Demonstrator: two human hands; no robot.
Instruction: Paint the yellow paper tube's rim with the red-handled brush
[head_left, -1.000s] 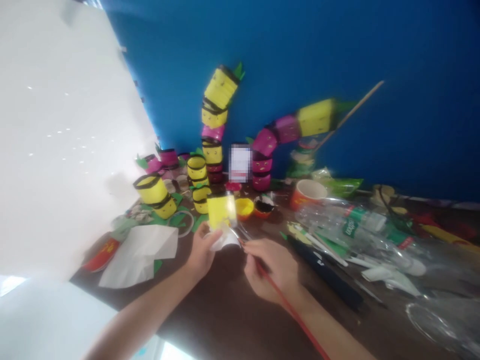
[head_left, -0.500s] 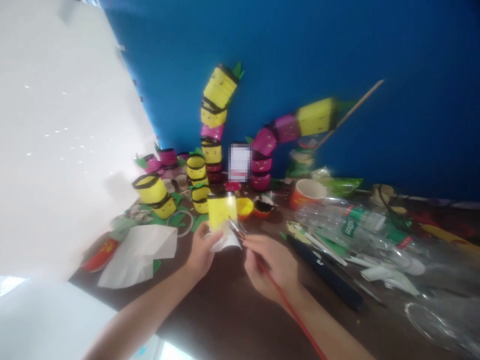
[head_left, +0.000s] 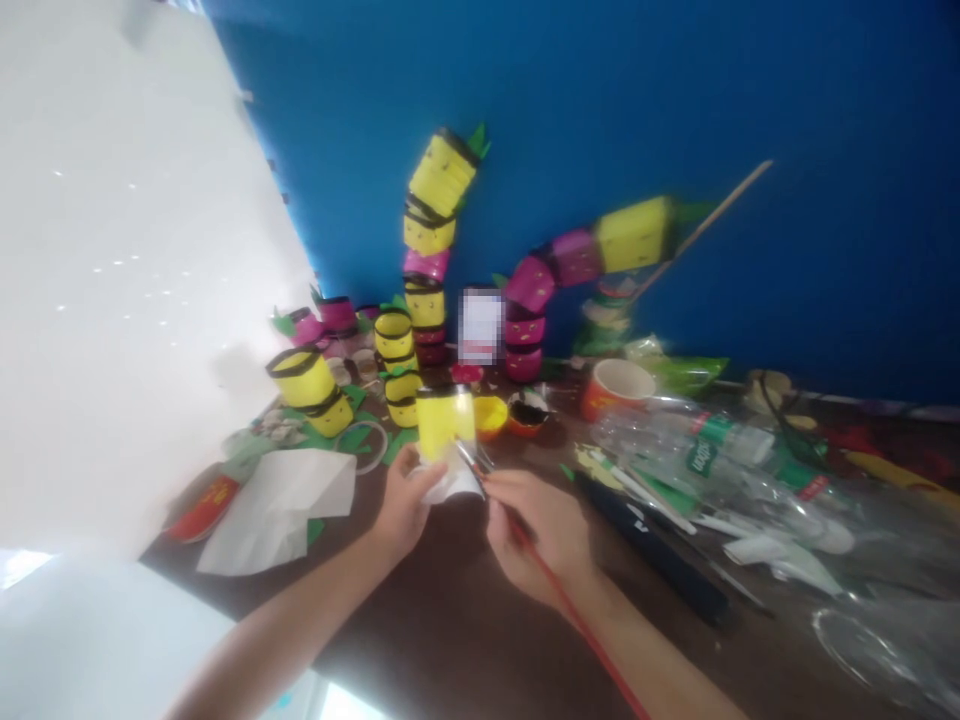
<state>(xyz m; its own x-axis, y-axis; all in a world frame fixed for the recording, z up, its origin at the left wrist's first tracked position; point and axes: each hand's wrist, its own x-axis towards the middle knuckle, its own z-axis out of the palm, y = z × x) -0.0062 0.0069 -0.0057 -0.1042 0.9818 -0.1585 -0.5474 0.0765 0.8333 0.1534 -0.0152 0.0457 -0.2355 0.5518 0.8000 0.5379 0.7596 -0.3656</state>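
My left hand point(head_left: 405, 500) grips the lower left side of a yellow cup-like piece point(head_left: 446, 425) with a black rim and a whitish lower part. In my right hand point(head_left: 536, 530) is a paintbrush with a long red handle point(head_left: 574, 605), the fingers closed round its front end. The brush tip point(head_left: 465, 452) is at the piece's front surface; blur hides whether it touches. Just behind the piece are a bowl of yellow paint point(head_left: 490, 415) and a bowl of black paint point(head_left: 527, 412).
Yellow and magenta stacked segments point(head_left: 427, 235) lean against the blue wall point(head_left: 600, 90). White paper point(head_left: 277, 510) and a tape ring point(head_left: 362, 447) lie left. A paper cup point(head_left: 619, 388), plastic bottles point(head_left: 697, 450) and a dark long object point(head_left: 652, 550) are on the right.
My right hand and the brush have shifted very slightly left. Both hands keep their holds, and the view has moved a little.
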